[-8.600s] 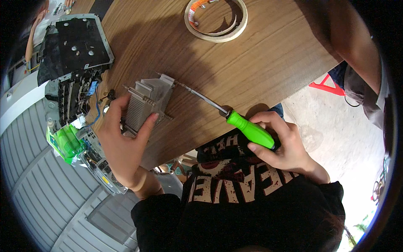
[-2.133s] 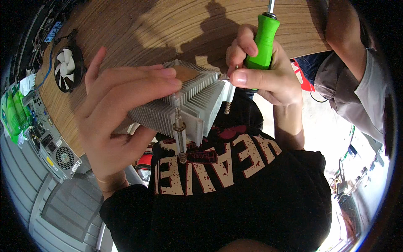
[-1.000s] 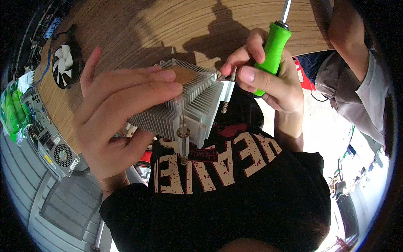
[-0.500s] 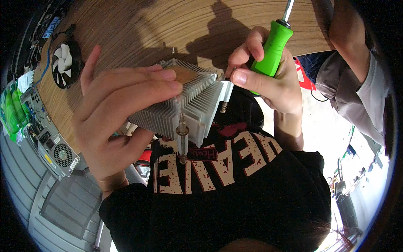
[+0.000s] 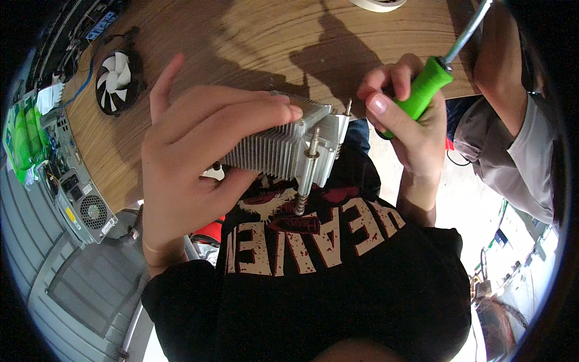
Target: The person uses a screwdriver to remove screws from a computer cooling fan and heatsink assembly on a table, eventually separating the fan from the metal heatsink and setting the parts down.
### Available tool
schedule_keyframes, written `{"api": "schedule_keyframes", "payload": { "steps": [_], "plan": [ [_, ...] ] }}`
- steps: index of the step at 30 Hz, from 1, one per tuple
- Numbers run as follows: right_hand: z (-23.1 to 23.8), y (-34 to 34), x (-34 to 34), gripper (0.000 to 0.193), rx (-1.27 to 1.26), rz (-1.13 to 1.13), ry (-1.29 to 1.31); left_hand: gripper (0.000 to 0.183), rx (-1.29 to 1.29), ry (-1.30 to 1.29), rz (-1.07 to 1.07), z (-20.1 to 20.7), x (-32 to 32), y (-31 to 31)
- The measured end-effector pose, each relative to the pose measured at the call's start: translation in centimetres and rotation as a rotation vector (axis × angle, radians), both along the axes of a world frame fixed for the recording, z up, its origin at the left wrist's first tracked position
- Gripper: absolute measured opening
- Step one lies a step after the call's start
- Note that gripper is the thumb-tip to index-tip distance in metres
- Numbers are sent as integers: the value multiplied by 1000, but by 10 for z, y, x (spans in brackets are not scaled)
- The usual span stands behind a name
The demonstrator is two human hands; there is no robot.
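Observation:
My left hand (image 5: 193, 136) is wrapped round a silver finned heat sink (image 5: 265, 151), fingers over its top and thumb below. The heat sink is tilted in the air in front of my chest. Spring screws show at its right end, one screw (image 5: 312, 148) pointing up with a spring at its lower end. To the right, my right hand (image 5: 419, 142) grips a green-handled screwdriver (image 5: 427, 87). Its metal shaft slants up and away from the heat sink. My right thumb and fingertips stand apart from the heat sink.
A black fan with white blades (image 5: 113, 81) lies on the wooden table (image 5: 235, 36) at the left. Beside it are a metal computer case (image 5: 78, 193) and a green package (image 5: 27, 136). Another person's arm (image 5: 500, 66) is at the right. A pale round object (image 5: 379, 5) sits at the far edge.
The heat sink has turned and moved right with my left hand. My right hand has drawn right, away from the heat sink's corner, and the screwdriver leans further right.

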State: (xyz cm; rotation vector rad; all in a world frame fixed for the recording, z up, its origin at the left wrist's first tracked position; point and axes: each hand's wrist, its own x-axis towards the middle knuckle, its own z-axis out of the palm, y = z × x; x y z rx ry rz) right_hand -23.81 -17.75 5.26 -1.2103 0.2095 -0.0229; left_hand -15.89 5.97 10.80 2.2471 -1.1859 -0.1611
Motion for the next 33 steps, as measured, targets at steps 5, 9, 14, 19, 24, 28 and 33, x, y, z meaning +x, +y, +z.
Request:
{"api": "schedule_keyframes", "payload": {
  "steps": [5,9,14,19,24,28,33],
  "plan": [
    [14,-2,17,36,-34,179,-112,34,36,-48,-4,3,-2,-6],
    [27,4,21,39,-146,291,-161,33,27,-114,33,1,-7,-12],
    [31,3,25,38,-151,364,-220,35,2,-144,28,-1,-10,-11],
    [31,11,20,41,-209,257,-210,35,-4,-168,40,-2,-10,-12],
    [21,13,19,46,-279,206,-351,35,-20,-168,42,-4,-10,-12],
    [22,19,16,47,-177,142,-313,35,-29,-171,54,-6,-10,-13],
    [24,22,16,46,-161,153,-303,35,-22,-159,57,-4,-9,-14]
  ]
}}
